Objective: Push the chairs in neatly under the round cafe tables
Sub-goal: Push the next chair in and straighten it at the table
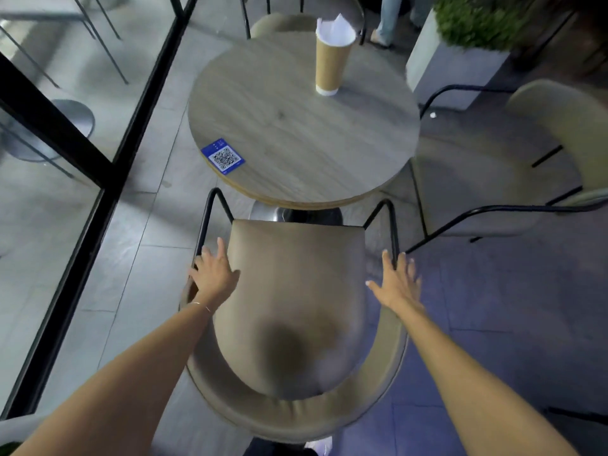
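Both arms reach forward over the tan padded chair (296, 311), which sits right at the near edge of the round wooden worktop (302, 126), seat front just short of the rim. The left hand (214, 274) lies on the left end of the curved backrest by the black armrest frame, fingers (221, 250) spread and flat. The right hand (398, 284) hovers at the right armrest, fingers splayed wide, gripping nothing. On the worktop stand a paper cup (330, 60) and a blue QR-code sticker (223, 156). A second tan chair (566, 133) sits pulled out on the right.
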Demonstrator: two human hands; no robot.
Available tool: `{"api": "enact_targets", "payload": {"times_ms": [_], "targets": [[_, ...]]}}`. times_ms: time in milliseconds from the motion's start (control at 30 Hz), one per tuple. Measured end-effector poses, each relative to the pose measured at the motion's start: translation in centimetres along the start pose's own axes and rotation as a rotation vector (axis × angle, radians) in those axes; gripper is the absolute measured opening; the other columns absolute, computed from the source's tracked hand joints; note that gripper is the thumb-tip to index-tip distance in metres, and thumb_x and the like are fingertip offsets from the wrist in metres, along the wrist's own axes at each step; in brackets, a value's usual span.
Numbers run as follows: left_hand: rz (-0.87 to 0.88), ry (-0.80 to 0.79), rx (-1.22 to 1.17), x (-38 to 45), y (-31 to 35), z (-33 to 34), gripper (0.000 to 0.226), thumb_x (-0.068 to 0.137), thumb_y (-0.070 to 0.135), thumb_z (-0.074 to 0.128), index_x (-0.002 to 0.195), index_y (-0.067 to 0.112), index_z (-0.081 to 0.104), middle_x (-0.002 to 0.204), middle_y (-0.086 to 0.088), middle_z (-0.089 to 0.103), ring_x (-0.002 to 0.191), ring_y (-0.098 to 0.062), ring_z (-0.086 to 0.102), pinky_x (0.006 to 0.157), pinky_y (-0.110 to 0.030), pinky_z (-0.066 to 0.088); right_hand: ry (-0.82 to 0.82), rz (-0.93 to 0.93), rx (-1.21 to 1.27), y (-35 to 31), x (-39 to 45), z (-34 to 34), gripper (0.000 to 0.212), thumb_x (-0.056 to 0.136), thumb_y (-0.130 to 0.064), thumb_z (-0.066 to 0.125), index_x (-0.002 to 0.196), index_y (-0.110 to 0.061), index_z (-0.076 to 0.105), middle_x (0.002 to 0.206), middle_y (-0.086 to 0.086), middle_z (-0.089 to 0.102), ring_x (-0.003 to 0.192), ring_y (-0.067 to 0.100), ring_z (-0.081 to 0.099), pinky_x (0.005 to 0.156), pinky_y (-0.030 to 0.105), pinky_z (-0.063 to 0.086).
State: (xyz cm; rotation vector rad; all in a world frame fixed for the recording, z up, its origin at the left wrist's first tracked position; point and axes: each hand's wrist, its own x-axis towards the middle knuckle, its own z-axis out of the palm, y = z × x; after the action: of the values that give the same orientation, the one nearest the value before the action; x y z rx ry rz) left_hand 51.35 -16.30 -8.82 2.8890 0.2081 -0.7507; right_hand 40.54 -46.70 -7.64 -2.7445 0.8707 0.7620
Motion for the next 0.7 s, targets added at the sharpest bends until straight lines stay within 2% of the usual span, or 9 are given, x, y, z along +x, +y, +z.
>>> {"api": "enact_targets", "payload": {"times_ms": [100, 233, 300, 433, 567, 700], "targets": [[0.312, 0.021, -0.097, -1.8, 9.2, -2.0, 0.085, 0.089, 0.043, 0.058, 0.153, 0.017, 0.008, 0.158, -0.019, 0.016, 0.144, -0.037, 0.018, 0.115, -0.053, 0.024, 0.148, -0.132, 0.018, 1.3, -0.6, -5.3, 0.076, 0.095, -0.047, 0.050, 0.154, -0.023, 0.008, 0.161, 0.013, -0.001, 0.148, 0.033, -0.004, 0.117, 0.052, 0.010], [0.612, 0.038, -0.210, -7.6, 23.7, -4.7, 0.086, 0.089, 0.042, 0.058, 0.154, 0.018, 0.005, 0.159, -0.019, 0.012, 0.145, -0.038, 0.017, 0.117, -0.053, 0.021, 0.292, -0.094, 0.122, 7.1, -0.2, -13.5, 0.075, 0.094, -0.045, 0.053, 0.153, -0.022, 0.013, 0.161, 0.014, 0.005, 0.148, 0.032, -0.001, 0.117, 0.054, 0.013], [0.705, 0.036, -0.201, -10.4, 30.5, -5.1, 0.089, 0.088, 0.042, 0.058, 0.154, 0.019, 0.002, 0.160, -0.018, 0.010, 0.146, -0.037, 0.015, 0.118, -0.051, 0.019, 0.346, -0.080, 0.138, 11.3, 0.4, -16.9, 0.074, 0.094, -0.045, 0.053, 0.153, -0.022, 0.015, 0.160, 0.016, 0.008, 0.148, 0.032, 0.000, 0.117, 0.054, 0.014], [0.764, 0.035, -0.190, -14.7, 41.9, -3.2, 0.093, 0.087, 0.050, 0.057, 0.153, 0.019, -0.001, 0.161, -0.017, 0.006, 0.148, -0.035, 0.010, 0.118, -0.052, 0.017, 0.414, -0.086, 0.112, 21.6, 2.0, -20.6, 0.078, 0.093, -0.041, 0.055, 0.153, -0.022, 0.009, 0.159, 0.018, 0.008, 0.147, 0.034, 0.002, 0.115, 0.054, 0.015], [0.714, 0.011, -0.208, -18.1, 51.2, 0.8, 0.093, 0.088, 0.053, 0.054, 0.153, 0.018, -0.002, 0.161, -0.017, 0.005, 0.148, -0.034, 0.008, 0.119, -0.052, 0.015, 0.342, -0.099, 0.050, 31.9, 4.3, -22.1, 0.081, 0.094, -0.040, 0.055, 0.154, -0.022, 0.004, 0.160, 0.017, 0.003, 0.147, 0.034, -0.003, 0.116, 0.055, 0.010], [0.644, -0.069, -0.170, -21.2, 59.9, 4.3, 0.092, 0.088, 0.048, 0.056, 0.153, 0.019, -0.002, 0.161, -0.014, 0.005, 0.148, -0.034, 0.007, 0.119, -0.053, 0.015, 0.281, -0.083, 0.081, 40.6, 7.5, -23.9, 0.081, 0.093, -0.040, 0.056, 0.153, -0.021, 0.005, 0.160, 0.016, 0.006, 0.147, 0.036, -0.002, 0.115, 0.056, 0.010]]}}
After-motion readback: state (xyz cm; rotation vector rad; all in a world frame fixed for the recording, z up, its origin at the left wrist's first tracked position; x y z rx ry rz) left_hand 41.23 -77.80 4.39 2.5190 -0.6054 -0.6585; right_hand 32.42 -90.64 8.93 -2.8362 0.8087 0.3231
